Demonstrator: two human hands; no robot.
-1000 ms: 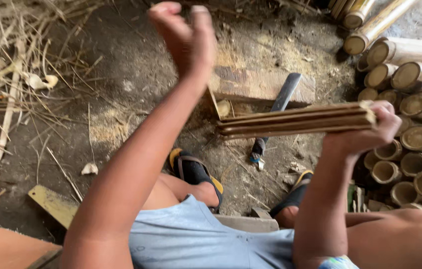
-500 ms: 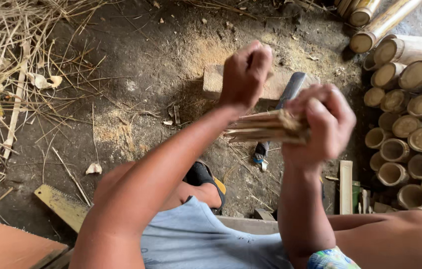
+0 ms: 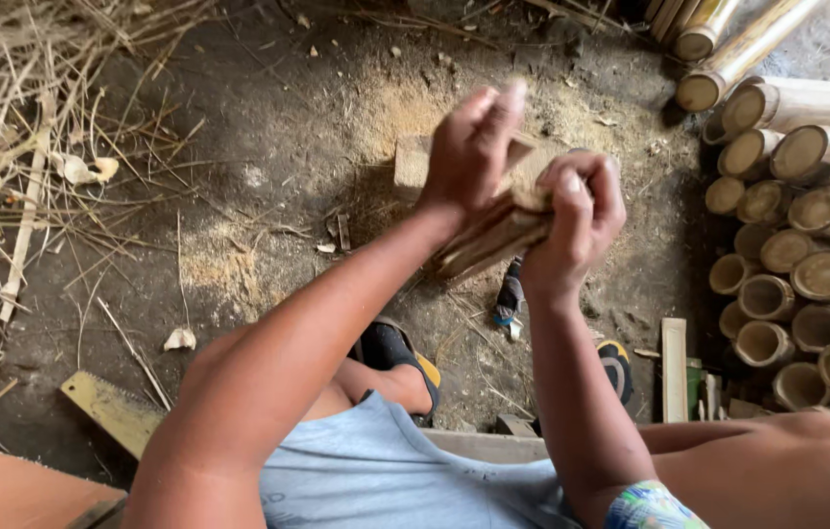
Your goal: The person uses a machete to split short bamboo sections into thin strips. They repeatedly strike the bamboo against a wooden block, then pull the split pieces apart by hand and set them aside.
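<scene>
Dusty dirt floor [image 3: 268, 147], sawdust scattered, cut bamboo poles [image 3: 807, 245] stacked off beyond the right hand [image 3: 577, 220]. That hand clamps tight around a bundle of thin, flat, tan bamboo strips [image 3: 493, 235], angled down-left. Left hand [image 3: 469, 147] presses against the bundle's upper end, fingers half-spread.

Both arms reach forward and converge mid-frame, elbows bent. Left hand [image 3: 469, 147]: wrist raised, fingers extended and pressed together, pointing up and away, palm facing right toward the other hand. Right hand [image 3: 577, 220]: curled into a tight fist, knuckles up, fingers wrapped fully round (thumb hidden). The two hands sit just beside each other, touching or nearly so. Forearms bare.
</scene>
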